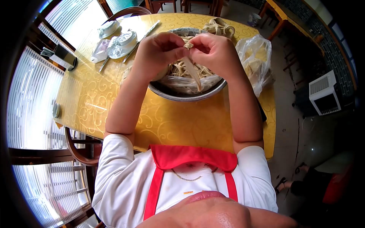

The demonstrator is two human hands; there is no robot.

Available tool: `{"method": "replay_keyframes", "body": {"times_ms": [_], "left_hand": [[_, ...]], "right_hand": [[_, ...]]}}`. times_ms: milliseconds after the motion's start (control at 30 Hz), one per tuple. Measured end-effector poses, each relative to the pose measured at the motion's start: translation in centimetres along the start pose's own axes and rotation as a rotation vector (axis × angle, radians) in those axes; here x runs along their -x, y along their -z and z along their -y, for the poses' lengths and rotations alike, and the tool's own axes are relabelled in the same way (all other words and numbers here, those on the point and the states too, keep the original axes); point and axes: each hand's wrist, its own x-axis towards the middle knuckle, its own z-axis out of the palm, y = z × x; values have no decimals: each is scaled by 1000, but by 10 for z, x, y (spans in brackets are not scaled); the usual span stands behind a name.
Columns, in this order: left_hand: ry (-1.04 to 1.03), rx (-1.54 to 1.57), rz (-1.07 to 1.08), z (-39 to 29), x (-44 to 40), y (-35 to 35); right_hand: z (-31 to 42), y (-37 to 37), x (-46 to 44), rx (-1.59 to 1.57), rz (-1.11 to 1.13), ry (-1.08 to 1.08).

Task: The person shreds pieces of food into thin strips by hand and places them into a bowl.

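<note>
My left hand (159, 52) and my right hand (214, 49) meet above a metal bowl (178, 98). Both pinch the same pale beige strip (192, 72), bunched between the fingertips with its long end hanging down over the bowl. The strip looks soft and fibrous, but its exact kind cannot be made out. Inside the bowl, clear plastic (186, 81) lies around a heap of similar strips (176, 70). Beyond my right hand, a tangled bundle of wider beige strips (218, 26) rests on the table. A clear plastic bag (258, 57) with beige contents sits right of my right forearm.
The table has a yellow patterned cover (171, 121). Wrapped tableware (123, 41) and chopsticks stand at the back left, with a small round container (56, 110) on the left edge. A wooden chair (81, 152) is at left, an air cooler (323, 93) at right. Another person is partly visible at lower right.
</note>
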Motion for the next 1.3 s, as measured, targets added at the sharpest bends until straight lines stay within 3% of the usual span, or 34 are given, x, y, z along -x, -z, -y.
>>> {"method": "replay_keyframes", "body": {"times_ms": [200,333,600,700,933,1100,1300], "left_hand": [[-90,-100,-98,3,6,-11],[-109,-62,-130,28,5,3],[-181,-130,-99,34,-6,-3],[-174,-240,-22,26,-4,2],[-77,-305,-72,23,-4,-1],[-133,-495,-136,26,-6,2],[-276,-452,-180,32,-13,21]], "right_hand": [[-6,-4,0,160,-112,185],[-7,-13,0,41,-214,195],[-18,-12,-4,106,-315,247],[-22,-12,-4,65,-279,292],[-18,-13,-4,225,-290,361],[-20,-19,-2,304,-271,370],[-17,-15,0,208,-300,368]]}}
